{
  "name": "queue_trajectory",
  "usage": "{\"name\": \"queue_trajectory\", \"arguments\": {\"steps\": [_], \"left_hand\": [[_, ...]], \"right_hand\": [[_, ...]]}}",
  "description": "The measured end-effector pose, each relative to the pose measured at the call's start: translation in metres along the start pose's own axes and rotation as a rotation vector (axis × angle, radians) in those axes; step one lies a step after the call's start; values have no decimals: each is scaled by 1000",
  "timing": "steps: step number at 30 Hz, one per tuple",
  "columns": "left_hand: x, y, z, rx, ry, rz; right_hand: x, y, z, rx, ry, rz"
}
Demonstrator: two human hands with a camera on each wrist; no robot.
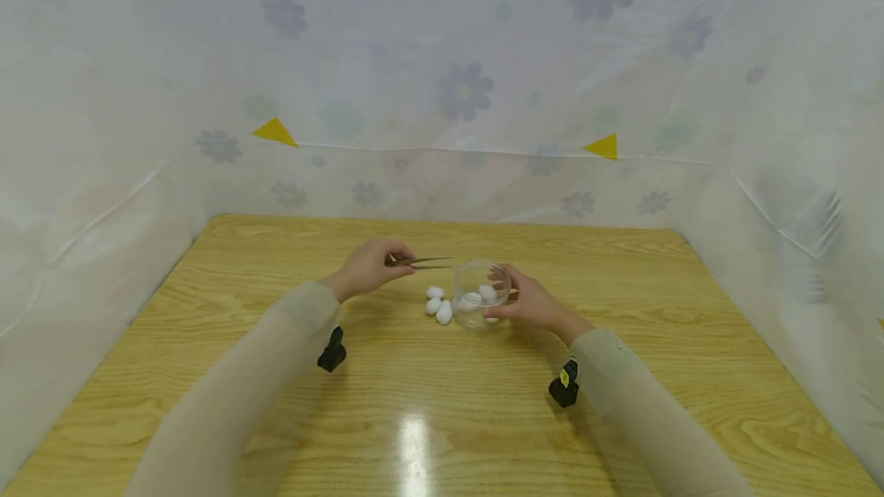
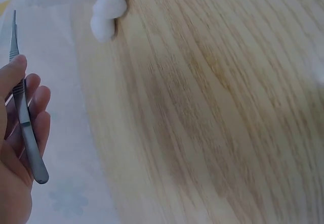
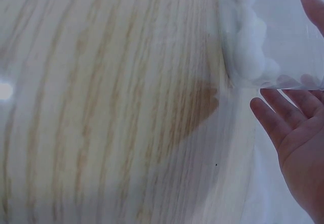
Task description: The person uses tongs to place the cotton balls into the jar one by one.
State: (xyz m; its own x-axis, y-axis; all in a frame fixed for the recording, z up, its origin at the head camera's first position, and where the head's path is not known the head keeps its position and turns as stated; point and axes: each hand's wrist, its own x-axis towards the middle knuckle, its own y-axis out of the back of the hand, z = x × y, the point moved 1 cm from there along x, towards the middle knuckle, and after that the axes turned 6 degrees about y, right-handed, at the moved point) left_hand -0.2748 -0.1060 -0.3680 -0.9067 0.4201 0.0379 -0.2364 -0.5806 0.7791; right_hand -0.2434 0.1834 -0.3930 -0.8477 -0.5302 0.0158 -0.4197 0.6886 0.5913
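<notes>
My left hand (image 1: pixel 376 267) holds steel tweezers (image 2: pixel 30 138), with the thumb on one side of them and the fingers on the other. Their tips point right toward the jar and stand apart in the head view, nothing between them. With thumb and fingers around its right side, my right hand (image 1: pixel 530 302) grips a clear jar (image 3: pixel 293 27) that stands upright on the table. White cotton balls (image 3: pixel 249 47) lie at the jar's bottom. Several more cotton balls (image 1: pixel 433 307) sit in a small cluster just left of the jar, below the tweezer tips.
The wood-grain table (image 1: pixel 414 374) reaches back to a flowered curtain (image 1: pixel 400 182), and similar sheeting hangs at both sides. A small black camera (image 1: pixel 333 351) is strapped at the left wrist, another black camera (image 1: pixel 564 386) at the right.
</notes>
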Motion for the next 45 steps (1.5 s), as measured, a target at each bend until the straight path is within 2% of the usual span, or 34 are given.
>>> {"name": "queue_trajectory", "arguments": {"steps": [4, 12, 19, 32, 38, 45], "left_hand": [[-2, -1, -8, 8, 33, -2], [-6, -5, -21, 41, 57, -5], [-6, -14, -32, 72, 74, -14], [-1, -25, -40, 129, 88, -52], [0, -28, -40, 172, 59, -80], [1, -28, -37, 225, 50, -79]], "right_hand": [[-6, 2, -18, 2, -1, -10], [4, 0, 17, -11, 11, 4], [5, -1, 18, -19, 7, 2], [3, 0, 14, -13, 0, -4], [3, 1, 11, -6, -10, -7], [3, 1, 12, -17, -21, -8]]}}
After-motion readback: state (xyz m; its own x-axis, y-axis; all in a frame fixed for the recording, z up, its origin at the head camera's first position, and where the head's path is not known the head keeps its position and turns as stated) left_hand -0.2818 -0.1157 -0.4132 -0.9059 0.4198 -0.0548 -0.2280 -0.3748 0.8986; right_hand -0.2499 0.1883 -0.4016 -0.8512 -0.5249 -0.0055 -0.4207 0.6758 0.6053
